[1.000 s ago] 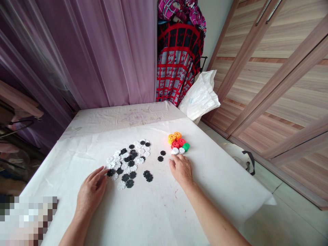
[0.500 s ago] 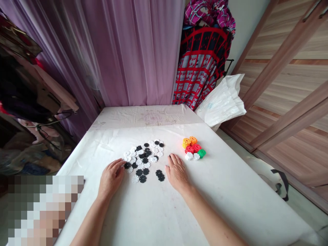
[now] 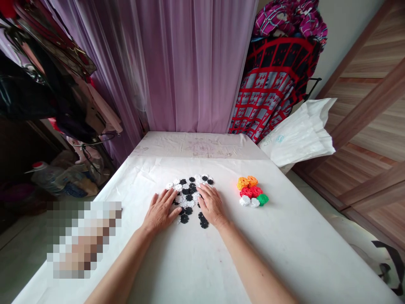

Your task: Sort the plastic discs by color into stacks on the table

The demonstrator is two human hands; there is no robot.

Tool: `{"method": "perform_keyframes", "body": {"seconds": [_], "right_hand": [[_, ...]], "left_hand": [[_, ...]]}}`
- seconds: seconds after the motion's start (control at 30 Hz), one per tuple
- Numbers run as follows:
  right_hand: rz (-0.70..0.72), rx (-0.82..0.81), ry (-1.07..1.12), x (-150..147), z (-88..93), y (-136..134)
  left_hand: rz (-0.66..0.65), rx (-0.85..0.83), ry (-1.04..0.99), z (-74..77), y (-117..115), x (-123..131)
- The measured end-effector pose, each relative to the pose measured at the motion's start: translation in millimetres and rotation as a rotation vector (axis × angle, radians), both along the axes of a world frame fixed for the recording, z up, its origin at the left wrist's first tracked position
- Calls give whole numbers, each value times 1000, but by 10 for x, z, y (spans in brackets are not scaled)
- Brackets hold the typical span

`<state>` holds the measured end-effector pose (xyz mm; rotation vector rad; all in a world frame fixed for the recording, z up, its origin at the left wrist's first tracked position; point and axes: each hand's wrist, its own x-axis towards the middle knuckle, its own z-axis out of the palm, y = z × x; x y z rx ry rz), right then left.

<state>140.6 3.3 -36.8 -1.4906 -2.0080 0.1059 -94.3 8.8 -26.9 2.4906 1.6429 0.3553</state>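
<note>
Many black and white notched discs (image 3: 189, 197) lie in a loose patch on the white-covered table (image 3: 196, 261). My left hand (image 3: 160, 211) rests flat over the patch's left edge, fingers spread and covering some discs. On the right side of the patch, my right hand (image 3: 212, 204) lies with its fingers apart, its fingertips over white discs. A few black discs (image 3: 203, 220) sit just below and left of the right hand. Neither hand grips anything that shows.
Right of my hands is a cluster of orange (image 3: 247, 182), red (image 3: 251, 192), green (image 3: 262, 199) and white (image 3: 249, 201) discs. A white bag (image 3: 297, 135) stands at the table's far right. A pixelated area covers part of the table's left side.
The camera view has shifted. My left hand has moved onto the patch and spread its fingers; my right hand has moved left onto the discs.
</note>
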Motion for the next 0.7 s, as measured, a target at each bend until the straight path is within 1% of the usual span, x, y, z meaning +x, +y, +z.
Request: {"method": "perform_keyframes", "body": {"seconds": [0.13,0.17,0.23,0.3,0.37,0.5,0.57,0.63,0.7], "right_hand": [[95,-100,-111,-57,82,78],[90,-106,-124,-57,90,71],[14,-91,-115,-29,86,38],[-89,-48,-81,23,62,-16],[-124,9,-54,73,33,-83],[-12,67,-64,88,3,-191],[-9,64,-46,80,-4,-208],[-43,69,-10,89,-12,-213],[-76,81,2,110,-17,-234]], "left_hand": [[-19,-73,16,62,78,198],[-32,-81,13,71,90,241],[-58,-60,4,73,87,319],[-70,3,-10,53,36,392],[-90,67,-23,23,-54,468],[-248,116,-1,-28,-236,618],[-275,140,10,-41,-279,654],[-254,167,14,-44,-288,638],[-223,189,8,-38,-282,570]]}}
